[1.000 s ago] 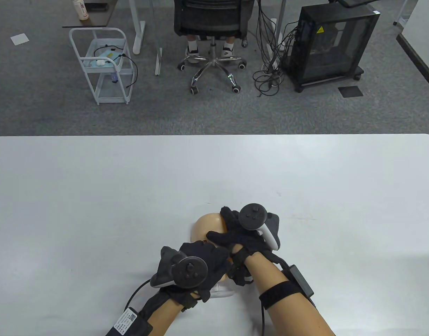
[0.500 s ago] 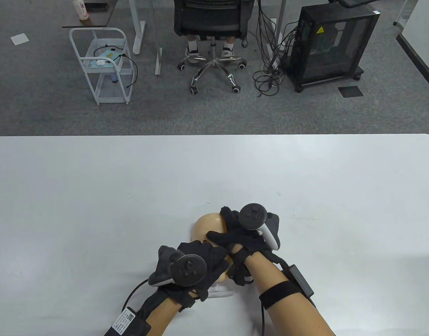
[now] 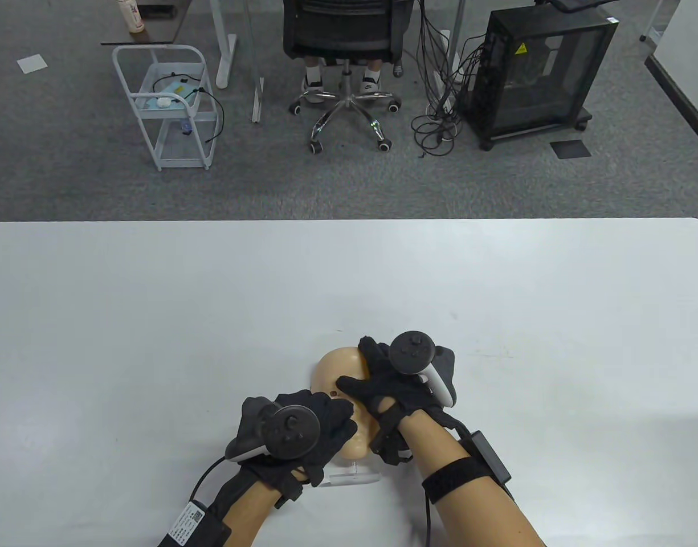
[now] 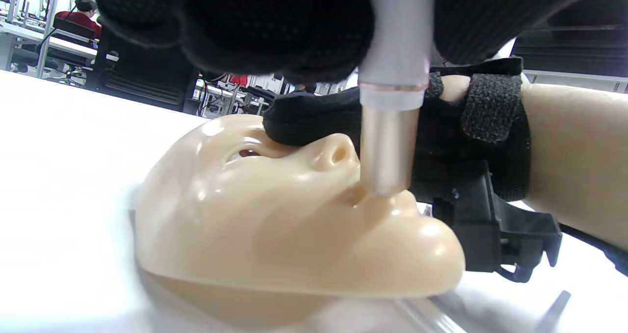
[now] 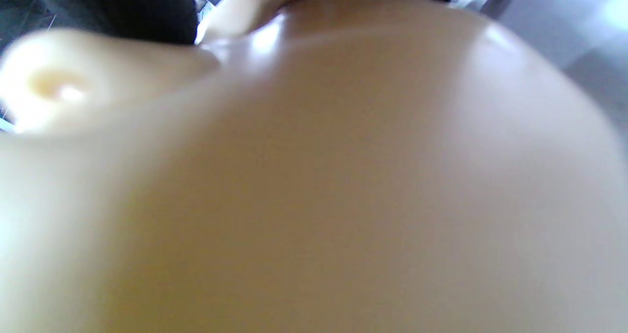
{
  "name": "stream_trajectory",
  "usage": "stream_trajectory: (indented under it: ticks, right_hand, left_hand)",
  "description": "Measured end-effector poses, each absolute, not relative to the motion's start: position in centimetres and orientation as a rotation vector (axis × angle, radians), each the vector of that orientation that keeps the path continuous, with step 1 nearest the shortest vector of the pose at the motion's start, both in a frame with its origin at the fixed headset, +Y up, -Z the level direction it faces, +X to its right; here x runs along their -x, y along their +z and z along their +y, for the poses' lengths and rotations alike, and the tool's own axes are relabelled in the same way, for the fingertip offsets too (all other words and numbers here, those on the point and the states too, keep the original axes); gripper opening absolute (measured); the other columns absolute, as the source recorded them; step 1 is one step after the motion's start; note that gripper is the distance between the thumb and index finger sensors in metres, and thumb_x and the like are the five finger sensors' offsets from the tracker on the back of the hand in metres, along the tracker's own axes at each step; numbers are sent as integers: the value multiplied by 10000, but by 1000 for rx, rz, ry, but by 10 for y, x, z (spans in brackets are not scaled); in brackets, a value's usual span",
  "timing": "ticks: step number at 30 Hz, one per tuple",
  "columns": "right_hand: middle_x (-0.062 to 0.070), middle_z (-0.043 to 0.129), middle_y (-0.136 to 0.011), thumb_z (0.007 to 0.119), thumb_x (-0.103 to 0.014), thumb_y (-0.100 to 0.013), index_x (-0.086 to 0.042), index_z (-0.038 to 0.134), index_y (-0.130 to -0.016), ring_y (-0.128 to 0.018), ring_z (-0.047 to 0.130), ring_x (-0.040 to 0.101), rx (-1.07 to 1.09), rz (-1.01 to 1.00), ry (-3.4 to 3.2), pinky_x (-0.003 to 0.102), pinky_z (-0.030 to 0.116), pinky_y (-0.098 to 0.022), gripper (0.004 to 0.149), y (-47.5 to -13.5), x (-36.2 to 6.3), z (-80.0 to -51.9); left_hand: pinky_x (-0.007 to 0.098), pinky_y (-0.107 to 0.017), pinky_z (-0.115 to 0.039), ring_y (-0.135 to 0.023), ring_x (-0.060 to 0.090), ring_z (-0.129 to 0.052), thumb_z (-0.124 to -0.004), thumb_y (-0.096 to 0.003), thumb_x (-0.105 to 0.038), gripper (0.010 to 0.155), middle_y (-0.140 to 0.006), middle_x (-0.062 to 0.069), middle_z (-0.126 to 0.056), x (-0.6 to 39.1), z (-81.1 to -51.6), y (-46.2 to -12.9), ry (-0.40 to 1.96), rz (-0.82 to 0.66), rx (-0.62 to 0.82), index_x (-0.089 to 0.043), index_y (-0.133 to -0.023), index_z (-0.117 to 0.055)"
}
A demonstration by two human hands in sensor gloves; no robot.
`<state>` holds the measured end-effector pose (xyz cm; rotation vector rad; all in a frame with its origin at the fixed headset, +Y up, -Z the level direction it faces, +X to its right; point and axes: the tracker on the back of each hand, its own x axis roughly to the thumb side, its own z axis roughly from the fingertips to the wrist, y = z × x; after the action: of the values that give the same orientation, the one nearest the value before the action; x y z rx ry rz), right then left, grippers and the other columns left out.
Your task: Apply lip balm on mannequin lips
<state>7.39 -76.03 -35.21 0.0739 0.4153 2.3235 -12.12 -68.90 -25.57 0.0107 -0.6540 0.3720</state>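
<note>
Left hand [image 3: 303, 427]: you slid it left and toward you since half a second ago, fingers wrapped around the lip balm stick [image 4: 390, 127].
Lip balm: tip sat right on the mannequin face's [image 4: 274, 215] lips.
Right hand [image 3: 394, 382]: didn't budge, you kept it pressed flat on the forehead and nose bridge.
Mannequin: face-up on the white table [image 3: 155, 319], between your hands, same spot.

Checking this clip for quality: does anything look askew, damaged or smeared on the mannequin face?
Nothing stands out. The mannequin face lies face-up, intact, right hand resting on it; the left hand holds the lip balm at its lips.
</note>
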Motion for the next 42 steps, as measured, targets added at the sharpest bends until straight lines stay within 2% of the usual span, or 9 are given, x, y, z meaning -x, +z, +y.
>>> stream_trajectory:
  ticks: [32, 37, 39, 42]
  right_hand:
    - [213, 380, -1183, 900, -630, -462, -219, 364, -1121, -1013, 541, 534, -73, 416, 2325, 653, 507, -684, 944, -351, -76, -761]
    - [214, 376, -1183, 895, -633, -466, -219, 360, -1121, -1013, 539, 537, -80, 406, 2325, 654, 505, -685, 942, -351, -76, -761]
    - [214, 369, -1183, 893, -633, -468, -218, 357, -1120, -1014, 533, 538, -81, 406, 2325, 658, 499, -685, 941, -351, -76, -761]
    - [213, 363, -1183, 892, -632, -468, -220, 355, -1120, -1017, 527, 540, -84, 403, 2328, 668, 494, -685, 940, -350, -76, -761]
  left_hand:
    - [578, -499, -753, -410, 287, -956, -795, -595, -505, 461, -729, 122, -933, 131, -694, -261, 387, -649, 28, -191, -933, -773]
    - [577, -499, -759, -410, 284, -962, -796, -593, -505, 459, -727, 118, -939, 147, -686, -263, 506, -602, -45, -192, -928, -777]
    - [574, -494, -767, -404, 279, -968, -797, -592, -506, 459, -721, 115, -944, 158, -686, -266, 620, -569, -72, -191, -926, -781]
    - [571, -482, -774, -392, 274, -973, -797, -593, -503, 460, -715, 119, -949, 173, -696, -275, 886, -501, -39, -182, -923, -782]
